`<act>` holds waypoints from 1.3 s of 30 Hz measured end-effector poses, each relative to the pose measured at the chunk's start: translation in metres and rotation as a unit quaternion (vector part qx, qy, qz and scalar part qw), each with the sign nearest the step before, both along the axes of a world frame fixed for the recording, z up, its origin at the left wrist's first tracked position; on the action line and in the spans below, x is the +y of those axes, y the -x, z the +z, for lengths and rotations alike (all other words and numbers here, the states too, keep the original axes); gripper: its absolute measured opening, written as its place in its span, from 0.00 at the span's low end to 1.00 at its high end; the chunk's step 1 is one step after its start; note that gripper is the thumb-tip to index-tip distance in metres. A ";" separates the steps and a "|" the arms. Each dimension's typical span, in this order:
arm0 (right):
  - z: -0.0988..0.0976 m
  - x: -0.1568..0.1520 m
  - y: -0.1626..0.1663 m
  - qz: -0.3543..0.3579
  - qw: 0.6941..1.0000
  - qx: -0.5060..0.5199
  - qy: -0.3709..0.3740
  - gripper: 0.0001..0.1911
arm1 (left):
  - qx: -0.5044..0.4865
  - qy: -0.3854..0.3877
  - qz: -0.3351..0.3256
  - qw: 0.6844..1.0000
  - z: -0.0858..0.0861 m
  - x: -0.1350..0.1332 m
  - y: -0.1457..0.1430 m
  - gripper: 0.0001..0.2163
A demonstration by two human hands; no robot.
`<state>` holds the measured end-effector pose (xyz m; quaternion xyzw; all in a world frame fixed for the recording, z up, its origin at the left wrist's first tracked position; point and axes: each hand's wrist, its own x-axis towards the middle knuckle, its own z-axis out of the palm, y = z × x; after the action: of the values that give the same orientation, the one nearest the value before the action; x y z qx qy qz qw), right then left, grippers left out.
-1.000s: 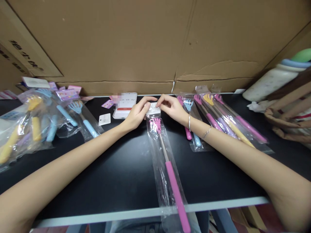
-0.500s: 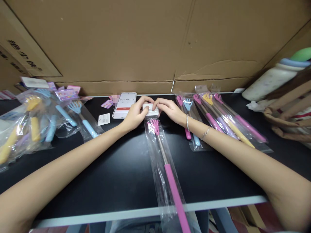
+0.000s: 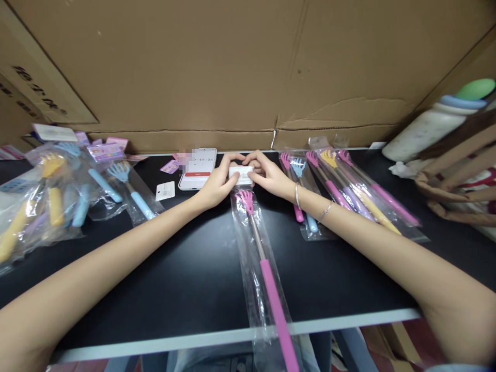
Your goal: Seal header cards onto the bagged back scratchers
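Note:
A pink back scratcher (image 3: pixel 267 279) lies in a clear plastic bag (image 3: pixel 248 258) along the black table, its claw end pointing away from me. At the bag's far end sits a white header card (image 3: pixel 241 174). My left hand (image 3: pixel 217 181) pinches the card's left side with thumb and fingers. On the card's right side, my right hand (image 3: pixel 269 174) pinches it the same way. Both hands press the card onto the bag's top. A thin bracelet circles my right wrist.
Several bagged scratchers (image 3: pixel 341 191) lie in a row to the right; a looser pile (image 3: pixel 58 191) is at the left. A phone (image 3: pixel 197 168) and a small white card (image 3: pixel 165 190) lie behind my left hand. Cardboard (image 3: pixel 232 72) walls the back. A bottle (image 3: pixel 430 126) stands far right.
Both hands have closed in tighter on the white card and nudged it slightly farther away; the bag has shifted a little with it.

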<state>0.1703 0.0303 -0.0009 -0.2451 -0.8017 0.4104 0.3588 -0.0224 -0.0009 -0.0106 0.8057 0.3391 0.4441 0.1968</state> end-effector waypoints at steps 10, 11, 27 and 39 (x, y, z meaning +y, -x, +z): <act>-0.004 0.004 0.001 -0.011 0.998 -0.032 0.060 0.12 | 0.054 0.056 0.048 0.996 0.004 -0.004 -0.001 0.17; -0.005 0.004 0.002 -0.013 0.997 -0.038 0.062 0.12 | 0.063 0.063 0.058 0.994 0.004 -0.004 -0.001 0.17; 0.001 0.001 0.003 -0.087 0.993 -0.064 0.038 0.09 | 0.167 0.107 0.140 0.970 0.013 -0.013 -0.007 0.21; 0.012 -0.015 0.002 -0.209 0.927 -0.292 -0.107 0.14 | 0.289 0.059 0.212 0.932 0.016 -0.020 -0.013 0.15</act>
<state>0.1685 0.0153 0.0115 -0.4766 -0.8407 0.1482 0.2102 -0.0097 -0.0205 0.0058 0.7954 0.5700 0.2024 0.0388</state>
